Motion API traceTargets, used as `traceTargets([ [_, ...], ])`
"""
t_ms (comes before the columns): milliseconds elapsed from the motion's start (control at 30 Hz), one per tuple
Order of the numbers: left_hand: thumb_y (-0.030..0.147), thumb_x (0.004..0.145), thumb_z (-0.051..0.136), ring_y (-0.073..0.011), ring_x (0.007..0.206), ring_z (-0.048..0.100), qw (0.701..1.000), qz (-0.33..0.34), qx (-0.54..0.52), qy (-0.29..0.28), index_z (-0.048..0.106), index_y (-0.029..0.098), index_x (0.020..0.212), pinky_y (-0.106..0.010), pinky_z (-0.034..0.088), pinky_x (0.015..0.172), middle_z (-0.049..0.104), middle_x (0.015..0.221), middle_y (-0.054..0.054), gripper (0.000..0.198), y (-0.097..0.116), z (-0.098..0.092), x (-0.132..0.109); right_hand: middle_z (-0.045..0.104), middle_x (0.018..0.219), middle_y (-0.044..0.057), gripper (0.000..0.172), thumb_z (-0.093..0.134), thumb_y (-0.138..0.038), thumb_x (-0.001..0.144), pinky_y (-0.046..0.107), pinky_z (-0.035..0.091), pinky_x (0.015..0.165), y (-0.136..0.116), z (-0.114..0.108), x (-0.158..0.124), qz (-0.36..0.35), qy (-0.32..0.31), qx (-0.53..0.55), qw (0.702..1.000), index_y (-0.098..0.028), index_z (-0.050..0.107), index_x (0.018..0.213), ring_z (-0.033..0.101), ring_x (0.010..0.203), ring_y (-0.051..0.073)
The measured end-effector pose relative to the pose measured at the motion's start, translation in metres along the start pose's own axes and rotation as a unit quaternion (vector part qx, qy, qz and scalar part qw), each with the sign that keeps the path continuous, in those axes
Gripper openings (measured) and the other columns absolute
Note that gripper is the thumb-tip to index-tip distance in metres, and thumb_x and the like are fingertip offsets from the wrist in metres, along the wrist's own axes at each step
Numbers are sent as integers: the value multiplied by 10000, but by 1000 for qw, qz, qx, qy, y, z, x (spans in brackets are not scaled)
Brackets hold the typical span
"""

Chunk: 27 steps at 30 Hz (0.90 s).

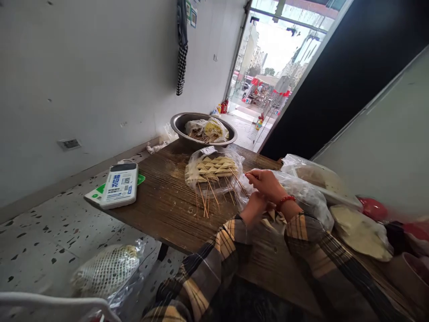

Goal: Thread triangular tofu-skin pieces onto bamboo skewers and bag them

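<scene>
Skewers (pixel 217 167) lie in a clear bag (pixel 197 155) mid-frame on the worktop (pixel 161 192); just right of them, right hand (pixel 268 184) arches over left hand (pixel 255 208), fingers curled, can't tell what either's gripping tbh.

Count: 2 hands (pixel 268 184), 2 plaid sleeves (pixel 197 275), 1 bracelet (pixel 286 200), 1 table (pixel 167 192), 1 basin (pixel 177 127), 1 white box (pixel 119 185). Sticks (pixel 213 195): more than five, overlapping, exact number unreadable. Clear plastic bags (pixel 192 172): at least three.

The sleeves (pixel 203 270) are of plaid, with black, grey and tan. The right hand (pixel 269 184) wears a red bracelet (pixel 286 201).
</scene>
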State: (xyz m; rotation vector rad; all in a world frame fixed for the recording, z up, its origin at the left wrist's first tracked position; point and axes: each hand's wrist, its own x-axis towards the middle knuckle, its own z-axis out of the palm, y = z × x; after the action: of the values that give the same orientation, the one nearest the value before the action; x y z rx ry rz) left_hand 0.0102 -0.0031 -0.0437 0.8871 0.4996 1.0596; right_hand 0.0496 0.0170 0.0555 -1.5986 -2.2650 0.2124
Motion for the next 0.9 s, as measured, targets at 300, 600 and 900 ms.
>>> traceTargets([
  [300,183,767,595,-111,582,633,997,-77,-4,27,555,147,929,-221,482,582,682,734,-48,172,32,11,-11,717,687,34,365,491,-414,891,248,430,576,87,-72,-132,130,121,6,984,-155,742,946,618,567,149],
  [600,209,792,571,-113,592,641,997,-62,44,23,582,130,920,-218,498,577,686,735,-60,151,42,16,-14,728,748,40,308,490,-339,869,247,440,602,163,-81,-248,280,55,-84,955,-163,738,918,640,665,168],
  [900,254,780,613,-130,643,656,996,-57,74,-2,594,130,926,-225,514,597,698,776,-66,193,41,11,-9,668,1040,89,230,523,-237,885,253,422,712,167,-42,-250,310,10,-211,927,-206,700,1027,618,909,192],
])
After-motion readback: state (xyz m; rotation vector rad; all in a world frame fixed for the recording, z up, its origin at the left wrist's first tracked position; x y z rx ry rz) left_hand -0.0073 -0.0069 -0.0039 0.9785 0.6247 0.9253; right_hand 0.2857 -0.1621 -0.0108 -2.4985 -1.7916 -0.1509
